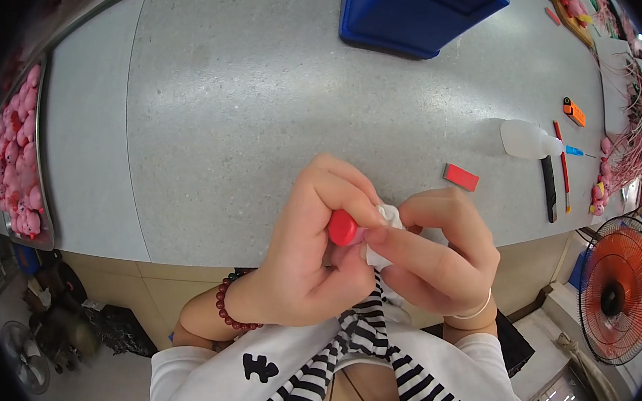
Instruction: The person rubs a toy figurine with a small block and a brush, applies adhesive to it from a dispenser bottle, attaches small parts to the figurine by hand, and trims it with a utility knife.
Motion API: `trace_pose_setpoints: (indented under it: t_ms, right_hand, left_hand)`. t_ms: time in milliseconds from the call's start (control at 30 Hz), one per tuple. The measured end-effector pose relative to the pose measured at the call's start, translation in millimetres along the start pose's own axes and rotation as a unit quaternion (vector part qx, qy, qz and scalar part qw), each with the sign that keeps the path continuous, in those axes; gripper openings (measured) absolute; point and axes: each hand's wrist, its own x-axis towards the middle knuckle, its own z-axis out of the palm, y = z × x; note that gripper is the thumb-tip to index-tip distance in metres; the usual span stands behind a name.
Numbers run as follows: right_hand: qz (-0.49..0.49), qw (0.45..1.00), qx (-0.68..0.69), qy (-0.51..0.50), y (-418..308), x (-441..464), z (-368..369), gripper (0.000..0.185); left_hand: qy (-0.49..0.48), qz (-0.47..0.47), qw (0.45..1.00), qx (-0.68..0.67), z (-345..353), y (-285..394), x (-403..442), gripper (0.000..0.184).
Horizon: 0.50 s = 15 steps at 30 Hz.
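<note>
My left hand (313, 246) is closed around a small pink figure with a round red part (343, 228) showing between the fingers. Close against it, my right hand (438, 251) pinches a white cloth or tissue (390, 233), which touches the figure. Most of the figure is hidden by the fingers. Both hands are held over the near edge of the grey table (254, 115). Just beyond my right hand lies a red block (461, 177).
A blue bin (412, 12) stands at the far side. To the right are a clear bottle (527, 139) with a needle tip, an orange cutter (574, 111), a black tool (549, 190) and a red pen (563, 166). At the left is a tray of pink figures (20, 164); a fan (621, 290) stands lower right.
</note>
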Motion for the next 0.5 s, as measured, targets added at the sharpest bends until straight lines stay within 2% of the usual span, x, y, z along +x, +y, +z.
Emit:
trace_pose_setpoints:
  t_ms: [67,133,167,233,267,333,367,400,433,467,500]
  right_hand:
    - [0.0,1.0,-0.003,-0.009,1,-1,0,0.036]
    - [-0.058,0.996,-0.063,0.028,2,0,3,0.037]
    - [-0.057,0.996,-0.064,0.028,3,-2,3,0.037]
    - [-0.046,0.996,-0.067,-0.037,5,-6,1,0.032]
    - [-0.046,0.996,-0.065,-0.038,4,-9,-1,0.032]
    - [0.027,0.999,0.024,0.039,0,-15,-10,0.022]
    - [0.033,0.998,0.026,0.04,0,-14,-19,0.026]
    - [0.035,0.998,0.027,0.04,0,-16,-18,0.026]
    - [0.042,0.993,0.074,0.082,2,-17,-17,0.033]
    - [0.05,0.984,0.121,0.123,3,-18,-16,0.039]
    - [0.052,0.988,0.115,0.092,3,-21,-21,0.051]
  left_hand:
    - [0.001,-0.001,1.0,0.01,0,-1,0,0.027]
    - [-0.008,-0.008,1.0,0.011,0,1,1,0.025]
    - [-0.009,-0.008,1.0,0.011,0,2,3,0.025]
    - [-0.004,-0.008,1.0,-0.003,-1,4,5,0.022]
    - [-0.003,-0.009,1.0,-0.002,-2,6,5,0.022]
    - [-0.003,-0.037,0.999,0.012,-2,7,3,0.018]
    - [0.001,-0.04,0.999,0.011,-2,5,2,0.018]
    - [-0.008,-0.003,0.999,0.038,-4,0,3,0.018]
    - [-0.02,0.036,0.997,0.064,-5,-3,5,0.018]
    - [-0.022,0.036,0.997,0.063,-4,-3,4,0.018]
    - [-0.01,0.021,0.999,0.034,-2,-2,3,0.018]
